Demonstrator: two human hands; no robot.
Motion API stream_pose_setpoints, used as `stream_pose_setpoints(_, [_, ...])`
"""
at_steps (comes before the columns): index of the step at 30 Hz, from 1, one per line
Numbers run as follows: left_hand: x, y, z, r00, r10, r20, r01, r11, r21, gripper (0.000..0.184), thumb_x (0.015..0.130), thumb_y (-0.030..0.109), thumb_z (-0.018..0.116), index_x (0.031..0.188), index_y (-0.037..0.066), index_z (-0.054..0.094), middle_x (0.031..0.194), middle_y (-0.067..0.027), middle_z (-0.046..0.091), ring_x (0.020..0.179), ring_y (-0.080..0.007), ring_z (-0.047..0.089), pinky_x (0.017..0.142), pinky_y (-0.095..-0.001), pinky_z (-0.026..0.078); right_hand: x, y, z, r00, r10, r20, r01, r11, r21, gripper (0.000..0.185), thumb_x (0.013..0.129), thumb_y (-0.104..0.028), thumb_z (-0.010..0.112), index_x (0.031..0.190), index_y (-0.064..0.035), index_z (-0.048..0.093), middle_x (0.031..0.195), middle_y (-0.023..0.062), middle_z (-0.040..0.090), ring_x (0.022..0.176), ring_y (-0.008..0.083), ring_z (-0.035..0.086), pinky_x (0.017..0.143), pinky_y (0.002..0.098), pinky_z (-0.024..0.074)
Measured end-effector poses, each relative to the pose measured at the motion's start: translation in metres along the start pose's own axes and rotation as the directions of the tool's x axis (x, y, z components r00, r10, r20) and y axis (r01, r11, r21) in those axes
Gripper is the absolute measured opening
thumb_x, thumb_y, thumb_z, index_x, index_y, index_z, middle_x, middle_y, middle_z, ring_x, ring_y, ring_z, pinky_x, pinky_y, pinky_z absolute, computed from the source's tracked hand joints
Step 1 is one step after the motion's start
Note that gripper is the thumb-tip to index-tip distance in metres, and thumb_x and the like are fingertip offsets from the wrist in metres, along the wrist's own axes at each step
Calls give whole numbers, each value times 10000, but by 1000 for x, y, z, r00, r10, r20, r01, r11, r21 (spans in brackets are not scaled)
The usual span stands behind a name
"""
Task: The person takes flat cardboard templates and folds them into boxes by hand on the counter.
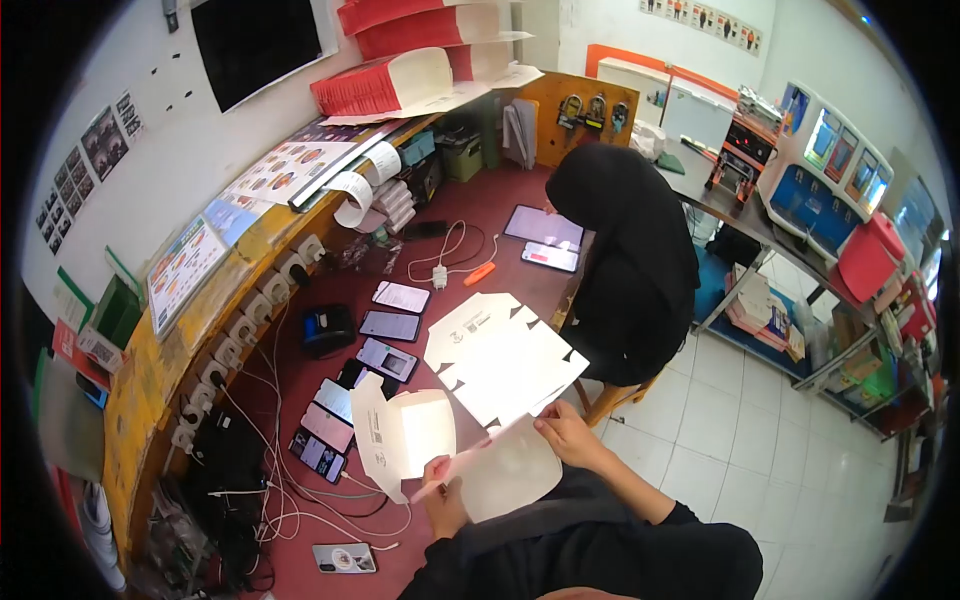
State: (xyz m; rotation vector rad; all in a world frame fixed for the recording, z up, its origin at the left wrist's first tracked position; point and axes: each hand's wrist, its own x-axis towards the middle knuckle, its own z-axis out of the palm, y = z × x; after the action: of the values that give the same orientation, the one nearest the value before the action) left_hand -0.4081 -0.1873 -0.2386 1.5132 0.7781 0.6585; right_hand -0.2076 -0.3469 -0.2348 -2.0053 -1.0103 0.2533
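Observation:
My left hand [446,503] and my right hand [568,436] hold a cardboard box blank [515,475] between them, at the near edge of the table. Its pale side faces me, and a pinkish strip shows along its upper edge. The left fingers close around the left end; the right fingers pinch the upper right corner. Just beyond my left hand stands a partly folded white box [425,432] with raised flaps. Farther off lie flat white box blanks [495,350] with notched edges and small print, partly behind my right hand's corner.
Several phones [390,325] lie left of the blanks, with white cables [285,480] tangled nearby. Another phone [345,558] is near the front. A person in black [630,260] sits at the right, beside a tablet [545,228]. Red boxes [400,85] are stacked on the shelf.

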Motion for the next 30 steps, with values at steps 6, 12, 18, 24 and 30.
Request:
stream_pose_setpoints(6, [-9, -25, -5, 998, 58, 10, -59, 990, 130, 294, 792, 66, 605, 1073, -8, 555, 962, -105, 571, 875, -196, 575, 755, -309, 459, -14, 4, 14, 980, 130, 152, -142, 988, 67, 350, 950, -255, 460, 968, 48, 633, 865, 264, 612, 815, 437, 591, 749, 446, 471])
stream_pose_setpoints(12, [-11, -10, -2, 952, 301, 54, -303, 904, 301, 300, 792, 58, 626, 1078, -2, 559, 980, -180, 576, 896, -311, 584, 785, -341, 465, -3, 9, -1, 875, 404, 268, -466, 853, 237, 237, 943, -140, 456, 1018, 15, 619, 837, 121, 652, 661, 221, 646, 596, 310, 515])
stream_pose_setpoints(18, [-9, 0, -2, 971, 230, 57, -237, 943, 232, 320, 781, 28, 567, 1100, 11, 553, 980, -133, 583, 905, -245, 580, 798, -315, 459, -6, 15, -4, 933, 190, 304, -265, 938, 224, 238, 938, -170, 470, 984, 7, 622, 789, 144, 654, 730, 252, 660, 608, 323, 520])
stream_pose_setpoints(24, [-10, -51, -15, 957, -281, 74, 290, 914, -284, 396, 787, -11, 475, 1182, -4, 499, 1097, -96, 564, 976, -162, 545, 859, -277, 435, -26, -16, 23, 946, 272, 177, -262, 962, -80, 328, 933, -252, 462, 1085, -9, 622, 930, 283, 617, 899, 421, 610, 804, 444, 481])
stream_pose_setpoints(30, [-1, -19, 0, 999, -14, 35, 15, 999, -36, 418, 837, 44, 554, 1244, -15, 484, 1190, -138, 535, 1126, -235, 508, 965, -326, 392, 7, -21, 40, 972, 226, -58, -233, 949, -212, 369, 911, -106, 471, 1276, -63, 504, 1034, 242, 622, 891, 419, 614, 774, 457, 497])
